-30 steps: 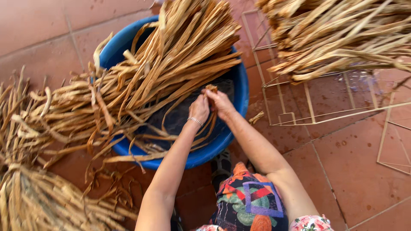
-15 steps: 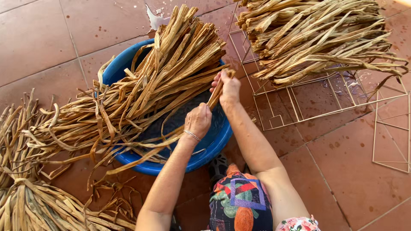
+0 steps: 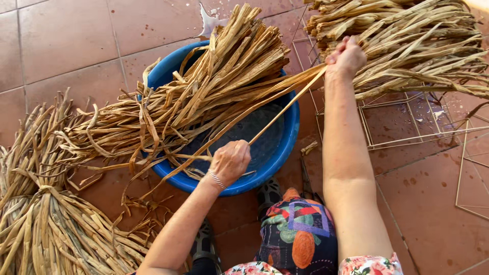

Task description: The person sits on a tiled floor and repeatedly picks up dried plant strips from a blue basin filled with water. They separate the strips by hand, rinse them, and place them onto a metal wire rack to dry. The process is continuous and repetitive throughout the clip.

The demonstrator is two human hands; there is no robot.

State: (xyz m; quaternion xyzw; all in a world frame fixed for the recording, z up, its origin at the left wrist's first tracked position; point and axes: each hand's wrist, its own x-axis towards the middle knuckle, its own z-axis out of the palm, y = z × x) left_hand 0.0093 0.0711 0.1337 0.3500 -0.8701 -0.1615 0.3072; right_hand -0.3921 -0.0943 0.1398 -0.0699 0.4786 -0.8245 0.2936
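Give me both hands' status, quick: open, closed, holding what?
Left hand: closed around the near end of a long dried leaf strip, over the blue basin.
Right hand: closed, gripping the strip's far end, raised.

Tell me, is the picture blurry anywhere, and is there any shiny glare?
Head view: mostly sharp, in even daylight. The right hand and left hand look clear, and so does the long strip stretched between them. A wet patch on the tiles behind the blue tub shines white. The top right corner is washed out bright.
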